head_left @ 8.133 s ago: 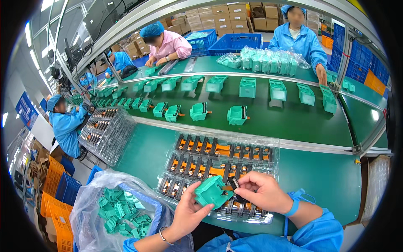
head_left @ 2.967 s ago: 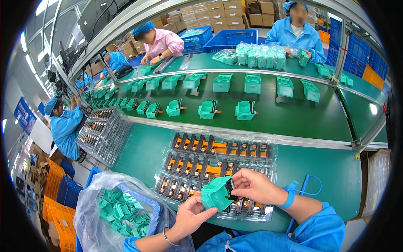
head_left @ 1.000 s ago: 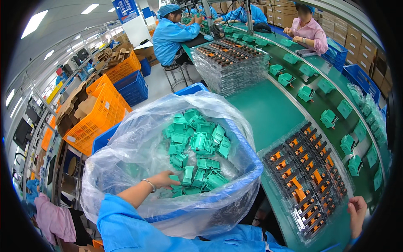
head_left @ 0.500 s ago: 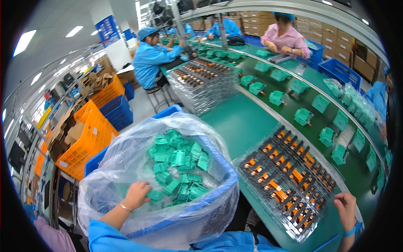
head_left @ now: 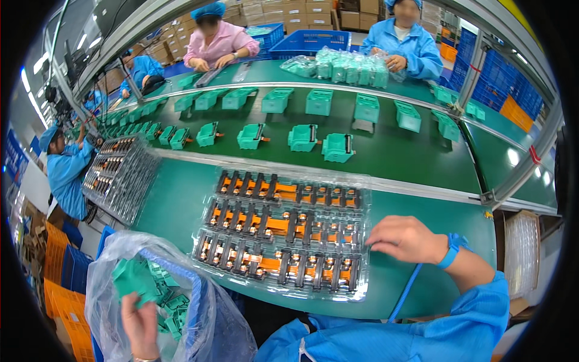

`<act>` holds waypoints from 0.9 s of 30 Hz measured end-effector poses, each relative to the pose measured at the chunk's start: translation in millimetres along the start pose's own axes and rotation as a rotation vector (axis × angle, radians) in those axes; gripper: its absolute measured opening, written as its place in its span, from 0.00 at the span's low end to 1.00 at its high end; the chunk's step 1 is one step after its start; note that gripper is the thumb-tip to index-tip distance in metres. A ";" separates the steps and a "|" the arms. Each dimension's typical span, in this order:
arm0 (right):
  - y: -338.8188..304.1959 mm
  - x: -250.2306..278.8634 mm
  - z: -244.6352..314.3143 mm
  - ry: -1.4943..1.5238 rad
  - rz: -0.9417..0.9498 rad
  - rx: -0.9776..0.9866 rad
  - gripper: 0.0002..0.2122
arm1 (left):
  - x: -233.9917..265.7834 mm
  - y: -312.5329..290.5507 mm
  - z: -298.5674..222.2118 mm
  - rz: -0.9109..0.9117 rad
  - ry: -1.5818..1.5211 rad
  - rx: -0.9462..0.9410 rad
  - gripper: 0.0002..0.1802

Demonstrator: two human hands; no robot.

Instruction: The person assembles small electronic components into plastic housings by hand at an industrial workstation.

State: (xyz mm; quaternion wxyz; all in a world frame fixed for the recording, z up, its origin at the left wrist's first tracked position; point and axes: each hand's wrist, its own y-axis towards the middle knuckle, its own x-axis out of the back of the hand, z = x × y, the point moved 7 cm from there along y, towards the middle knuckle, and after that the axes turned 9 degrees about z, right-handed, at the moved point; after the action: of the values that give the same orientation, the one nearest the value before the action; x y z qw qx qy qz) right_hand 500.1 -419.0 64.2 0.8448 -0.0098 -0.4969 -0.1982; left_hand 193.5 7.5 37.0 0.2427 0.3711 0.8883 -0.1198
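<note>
My left hand point(head_left: 140, 323) grips a green plastic housing point(head_left: 134, 279), lifted above the bagged bin at the lower left. Beneath it, a heap of similar green housings point(head_left: 176, 311) lies inside a clear plastic bag point(head_left: 226, 323). My right hand point(head_left: 407, 238), with a blue corded strap point(head_left: 449, 250) at the wrist, hovers by the right edge of a clear blister tray point(head_left: 366, 289). Its fingers are curled together, and whatever they may hold is too small to make out. Rows of black, orange and copper-coloured parts point(head_left: 277, 226) fill the tray.
Green housings point(head_left: 250, 136) stand in two lines on the green conveyor point(head_left: 416, 154) beyond the tray. A stack of filled trays point(head_left: 120, 181) is at the left. Metal posts point(head_left: 512, 175) frame the bench. Co-workers sit opposite and at the left; orange crates point(head_left: 66, 308) stand on the floor.
My view has swung to the right, bringing the tray to the middle. My left hand has raised the green housing from the heap. My right hand is now beside the tray's right edge.
</note>
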 end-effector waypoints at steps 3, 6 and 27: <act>4.4 -8.3 21.5 -0.076 0.083 0.144 0.08 | -108.4 14.2 64.7 0.169 -0.027 0.264 0.21; 0.1 -19.9 31.3 -0.154 0.247 0.162 0.13 | -181.8 14.4 116.0 0.368 -0.051 0.454 0.27; 22.2 -45.7 8.7 0.032 0.606 0.173 0.17 | -187.2 12.5 162.1 0.260 -0.092 0.623 0.16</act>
State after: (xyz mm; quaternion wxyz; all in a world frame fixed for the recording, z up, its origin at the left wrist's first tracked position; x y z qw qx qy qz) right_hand 481.0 -381.9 34.1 0.8709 -0.0825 -0.4729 0.1052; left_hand 371.5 -160.0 -4.5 0.1705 0.5316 0.7424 -0.3703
